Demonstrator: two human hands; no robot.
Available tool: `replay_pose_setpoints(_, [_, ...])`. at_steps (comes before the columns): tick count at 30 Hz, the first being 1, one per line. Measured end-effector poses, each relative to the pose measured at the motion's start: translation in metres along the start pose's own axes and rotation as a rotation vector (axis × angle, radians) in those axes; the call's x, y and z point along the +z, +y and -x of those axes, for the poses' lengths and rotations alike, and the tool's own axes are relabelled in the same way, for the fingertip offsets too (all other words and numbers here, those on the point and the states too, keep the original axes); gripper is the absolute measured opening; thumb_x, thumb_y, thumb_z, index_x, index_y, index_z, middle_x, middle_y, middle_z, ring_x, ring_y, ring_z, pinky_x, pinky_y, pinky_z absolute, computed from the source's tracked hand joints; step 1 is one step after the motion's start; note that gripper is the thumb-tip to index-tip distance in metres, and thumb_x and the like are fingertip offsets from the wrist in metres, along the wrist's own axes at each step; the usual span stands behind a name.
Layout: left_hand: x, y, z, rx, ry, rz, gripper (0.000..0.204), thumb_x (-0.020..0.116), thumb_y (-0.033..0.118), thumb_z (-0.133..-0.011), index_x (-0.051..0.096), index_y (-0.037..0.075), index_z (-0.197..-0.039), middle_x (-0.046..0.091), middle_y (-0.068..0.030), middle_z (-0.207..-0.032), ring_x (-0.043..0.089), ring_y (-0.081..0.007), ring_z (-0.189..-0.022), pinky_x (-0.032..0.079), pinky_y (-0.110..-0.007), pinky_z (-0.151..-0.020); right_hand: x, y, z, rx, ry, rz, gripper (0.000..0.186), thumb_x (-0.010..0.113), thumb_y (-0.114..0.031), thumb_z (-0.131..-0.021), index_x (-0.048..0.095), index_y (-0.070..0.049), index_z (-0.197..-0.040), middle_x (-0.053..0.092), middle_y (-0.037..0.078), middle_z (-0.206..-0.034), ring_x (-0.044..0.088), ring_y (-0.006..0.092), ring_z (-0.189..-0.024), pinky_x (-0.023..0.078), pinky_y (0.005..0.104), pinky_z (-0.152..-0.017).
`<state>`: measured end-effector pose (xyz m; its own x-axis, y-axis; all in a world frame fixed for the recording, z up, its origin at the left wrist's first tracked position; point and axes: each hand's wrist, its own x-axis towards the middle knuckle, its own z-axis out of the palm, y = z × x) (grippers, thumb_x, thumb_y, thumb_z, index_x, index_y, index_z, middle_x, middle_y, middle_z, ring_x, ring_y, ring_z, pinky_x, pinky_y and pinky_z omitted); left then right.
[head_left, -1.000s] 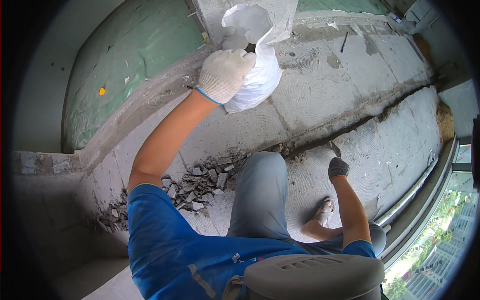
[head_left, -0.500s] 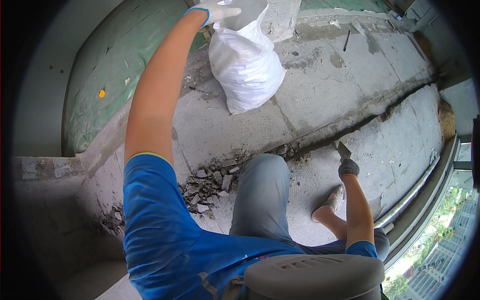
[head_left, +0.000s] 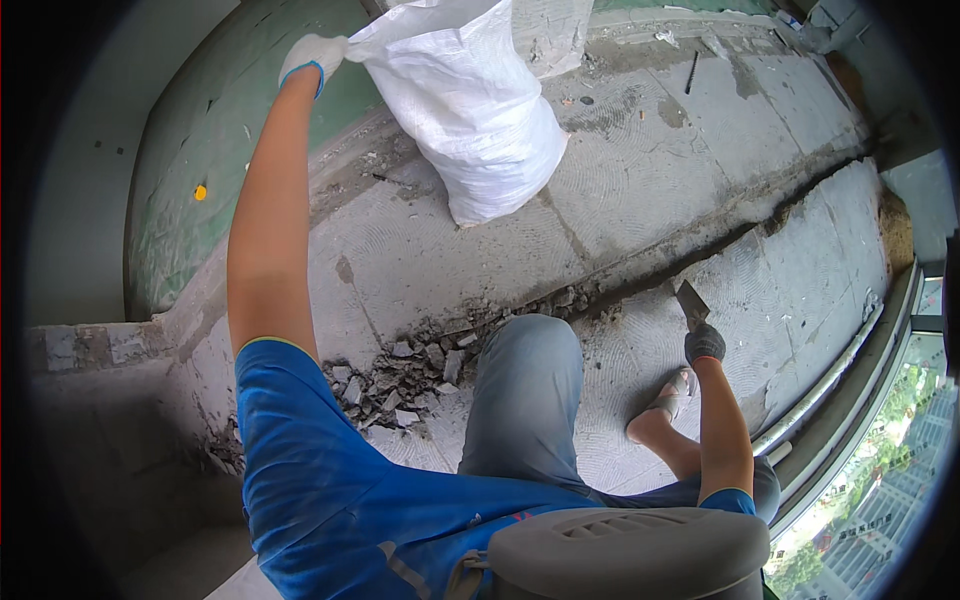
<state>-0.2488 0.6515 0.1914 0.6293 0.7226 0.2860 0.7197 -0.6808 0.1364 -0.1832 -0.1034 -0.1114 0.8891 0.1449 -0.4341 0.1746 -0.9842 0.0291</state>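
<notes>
Two gloved hands are set well apart. At far left, the left hand (head_left: pixel 315 58), in a white knitted glove with a blue cuff, has its fingers pinched on the rim of a big white woven-plastic sack (head_left: pixel 490 130), which sits on the far concrete floor (head_left: pixel 640 190). On the right, the right hand (head_left: pixel 705 343), in a dark grey glove, is clenched around a flat metal scraper (head_left: pixel 690 300). The step seems to be positioning the sack; the next move calls for keeping its mouth spread towards the grey rubble (head_left: pixel 405 378), near left.
</notes>
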Motion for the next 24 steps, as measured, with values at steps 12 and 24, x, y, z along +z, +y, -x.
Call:
replay_pose_setpoints(12, [0.044, 0.055, 0.037, -0.467, -0.435, 0.799, 0.040, 0.066, 0.046, -0.073, 0.054, 0.008, -0.071, 0.047, -0.0009, -0.066, 0.048, -0.0112, -0.054, 0.037, -0.023, -0.039, 0.116, 0.016, 0.007, 0.416, 0.010, -0.982, 0.040, 0.052, -0.043, -0.088, 0.063, -0.005, -0.094, 0.062, 0.015, -0.067, 0.062, 0.0279, -0.060, 0.048, 0.0398, -0.054])
replay_pose_setpoints(24, [0.048, 0.089, 0.173, -0.299, -0.660, 1.223, 0.025, 0.057, 0.027, -0.087, 0.057, 0.004, -0.098, 0.061, -0.0037, -0.077, 0.060, -0.0131, -0.063, 0.043, -0.025, -0.042, 0.089, 0.020, 0.047, 0.334, -0.164, -0.553, 0.055, 0.059, -0.031, -0.075, 0.054, 0.001, -0.118, 0.058, 0.021, -0.116, 0.056, 0.0354, -0.107, 0.043, 0.0357, -0.092])
